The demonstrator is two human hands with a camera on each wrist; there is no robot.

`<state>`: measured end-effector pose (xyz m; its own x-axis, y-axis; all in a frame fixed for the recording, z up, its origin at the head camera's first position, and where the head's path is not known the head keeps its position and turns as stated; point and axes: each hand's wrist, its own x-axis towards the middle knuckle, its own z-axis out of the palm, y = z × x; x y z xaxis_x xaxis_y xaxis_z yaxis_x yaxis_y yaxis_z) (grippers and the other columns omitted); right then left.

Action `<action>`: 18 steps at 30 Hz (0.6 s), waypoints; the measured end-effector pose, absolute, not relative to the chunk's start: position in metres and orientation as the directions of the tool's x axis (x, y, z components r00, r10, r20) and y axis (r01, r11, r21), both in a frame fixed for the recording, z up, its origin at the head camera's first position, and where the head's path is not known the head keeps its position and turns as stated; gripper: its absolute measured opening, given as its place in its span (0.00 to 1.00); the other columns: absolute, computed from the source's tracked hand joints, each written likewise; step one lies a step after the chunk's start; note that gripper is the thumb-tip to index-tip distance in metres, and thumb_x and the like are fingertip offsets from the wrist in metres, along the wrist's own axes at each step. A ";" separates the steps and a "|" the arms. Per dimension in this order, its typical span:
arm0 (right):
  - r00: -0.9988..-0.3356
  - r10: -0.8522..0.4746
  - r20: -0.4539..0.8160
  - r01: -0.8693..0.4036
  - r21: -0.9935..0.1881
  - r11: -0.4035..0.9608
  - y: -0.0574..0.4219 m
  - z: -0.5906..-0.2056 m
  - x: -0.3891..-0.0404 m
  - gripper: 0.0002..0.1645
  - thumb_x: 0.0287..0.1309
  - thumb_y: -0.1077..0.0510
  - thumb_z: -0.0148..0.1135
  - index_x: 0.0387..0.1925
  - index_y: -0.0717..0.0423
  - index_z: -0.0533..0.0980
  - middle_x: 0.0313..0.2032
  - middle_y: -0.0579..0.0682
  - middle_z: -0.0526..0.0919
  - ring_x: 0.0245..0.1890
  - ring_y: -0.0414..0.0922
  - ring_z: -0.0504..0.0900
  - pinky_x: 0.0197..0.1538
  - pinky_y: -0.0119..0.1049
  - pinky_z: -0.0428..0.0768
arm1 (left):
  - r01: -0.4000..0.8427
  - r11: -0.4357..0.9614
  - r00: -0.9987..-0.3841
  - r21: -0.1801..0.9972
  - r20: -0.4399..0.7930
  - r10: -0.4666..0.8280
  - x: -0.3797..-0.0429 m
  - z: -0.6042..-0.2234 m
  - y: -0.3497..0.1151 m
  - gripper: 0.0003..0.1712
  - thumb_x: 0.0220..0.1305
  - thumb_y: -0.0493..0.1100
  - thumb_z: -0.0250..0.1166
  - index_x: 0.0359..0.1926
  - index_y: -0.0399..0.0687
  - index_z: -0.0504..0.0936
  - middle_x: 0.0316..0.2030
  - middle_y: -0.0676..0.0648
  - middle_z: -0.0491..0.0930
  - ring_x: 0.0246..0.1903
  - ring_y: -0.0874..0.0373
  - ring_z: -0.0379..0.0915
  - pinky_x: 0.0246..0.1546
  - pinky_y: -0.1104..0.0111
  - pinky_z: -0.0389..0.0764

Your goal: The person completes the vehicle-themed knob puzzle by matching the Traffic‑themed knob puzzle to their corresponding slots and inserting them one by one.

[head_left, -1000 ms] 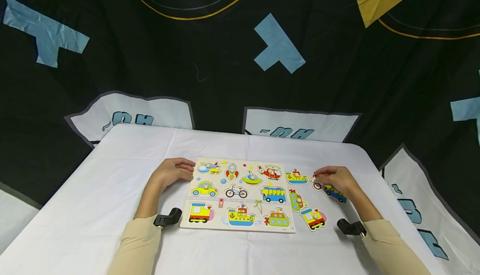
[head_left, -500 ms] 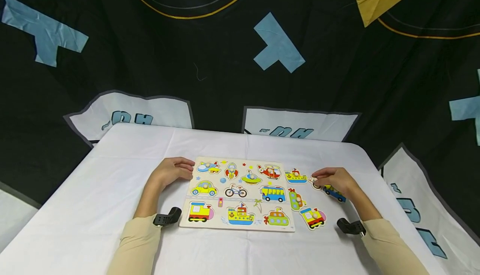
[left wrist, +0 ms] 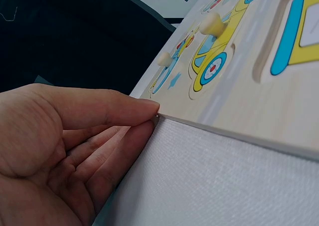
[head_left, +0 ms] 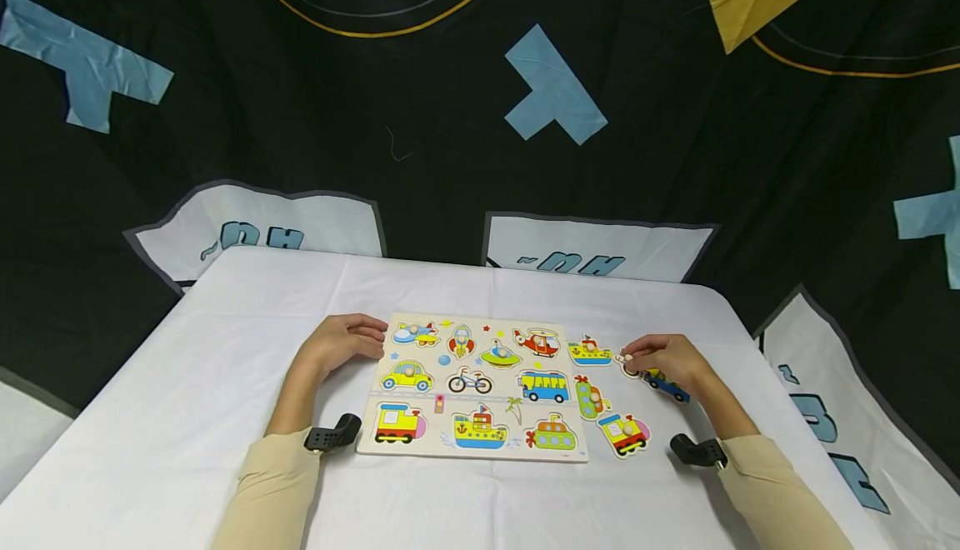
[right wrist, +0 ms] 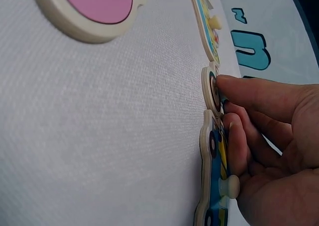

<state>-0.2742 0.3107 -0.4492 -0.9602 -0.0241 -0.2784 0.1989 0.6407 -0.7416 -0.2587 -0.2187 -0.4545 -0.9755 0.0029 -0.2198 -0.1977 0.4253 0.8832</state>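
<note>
A wooden vehicle puzzle board [head_left: 442, 446] lies flat on the white-covered table. At its upper left edge my left hand [head_left: 341, 346] pinches the rim; the left wrist view puts thumb tip and forefinger together there. To the right of the board, my right hand [head_left: 671, 362] holds a bicycle puzzle piece [right wrist: 212, 94], its thumb on a wheel and the other fingers curled behind. Most of that piece is hidden from above. Touching or nearly touching it is a bus puzzle piece [right wrist: 217, 161] with a knob, below the same hand.
Loose ship [head_left: 590, 352], submarine [head_left: 591, 398] and train [head_left: 626, 435] pieces lie close to the board's right side. Knobbed pieces, such as the car [head_left: 408, 376] and helicopter [head_left: 538, 343], sit in the board. A black curtain [head_left: 420, 117] hangs behind the table.
</note>
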 end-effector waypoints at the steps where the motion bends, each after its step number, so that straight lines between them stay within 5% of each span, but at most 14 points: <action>1: -0.961 -0.024 -0.277 0.198 -0.742 0.640 0.310 -0.449 -0.274 0.20 0.55 0.53 0.75 0.48 0.56 0.85 0.38 0.47 0.88 0.43 0.48 0.80 0.51 0.43 0.74 | -0.197 0.425 -0.976 0.883 -0.219 0.003 -0.259 -0.454 -0.219 0.27 0.54 0.36 0.74 0.57 0.39 0.82 0.43 0.44 0.87 0.38 0.60 0.82 0.42 0.70 0.81; 18: -0.972 -0.042 -0.231 0.151 -0.750 0.644 0.312 -0.442 -0.274 0.22 0.56 0.52 0.75 0.49 0.58 0.85 0.42 0.49 0.89 0.44 0.48 0.80 0.49 0.39 0.74 | -0.193 0.425 -0.976 0.884 -0.217 0.008 -0.258 -0.455 -0.220 0.27 0.54 0.36 0.74 0.57 0.39 0.82 0.43 0.45 0.87 0.38 0.60 0.81 0.41 0.70 0.80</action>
